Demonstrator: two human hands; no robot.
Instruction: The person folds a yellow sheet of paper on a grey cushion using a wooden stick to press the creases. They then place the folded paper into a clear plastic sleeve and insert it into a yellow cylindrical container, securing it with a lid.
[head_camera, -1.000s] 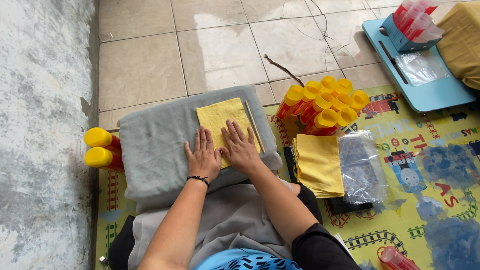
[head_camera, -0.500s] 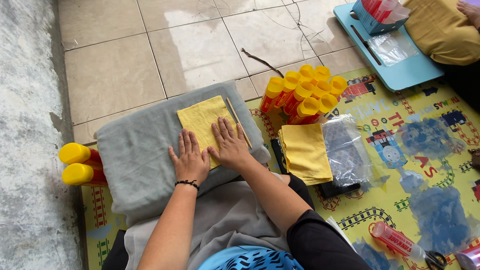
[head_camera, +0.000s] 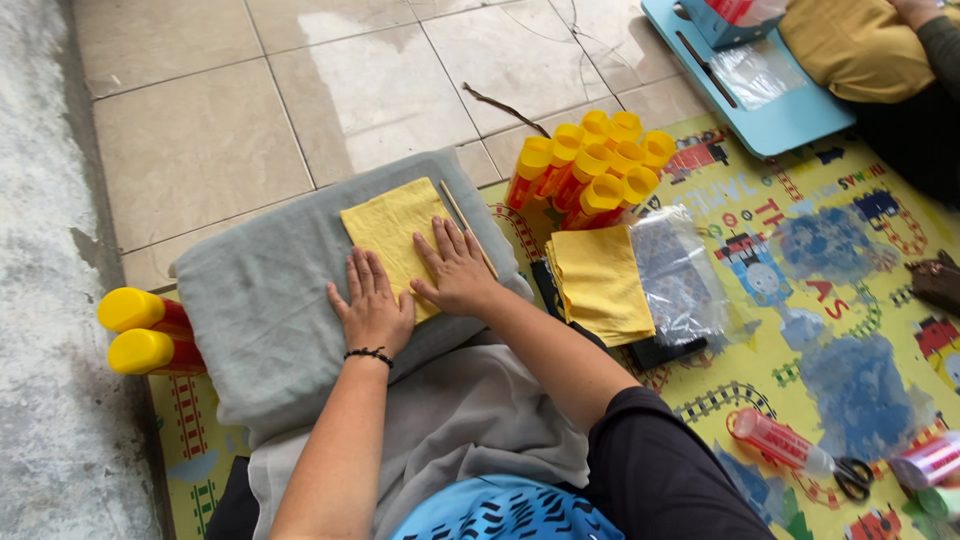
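The person's left hand (head_camera: 372, 305) lies flat, palm down, on the lower left corner of a yellow cloth (head_camera: 395, 235), its fingers straight and close together, gripping nothing. The right hand (head_camera: 458, 272) rests beside it on the cloth's lower right part, fingers spread a little wider and likewise pressing flat rather than holding. The two hands sit just beside each other, thumbs nearly meeting.

The cloth is spread on a grey cushion (head_camera: 270, 300) that sits across the person's lap, and a thin wooden stick (head_camera: 467, 228) lies along the cloth's right edge, touching the right hand's fingertips. A black bracelet (head_camera: 369, 354) circles the left wrist.

To the right, on a colourful play mat (head_camera: 850, 240), lies a stack of folded yellow cloths (head_camera: 600, 283), with clear plastic bags (head_camera: 685, 275) just beside it. Behind these stands a cluster of yellow-capped bottles (head_camera: 590, 170) (red bodies, packed tightly together). Two more such bottles (head_camera: 140, 330) lie on their sides to the left of the cushion. A pair of scissors (head_camera: 850, 475) lies near the mat's lower right, and a blue tray (head_camera: 790, 110) sits at the upper right.
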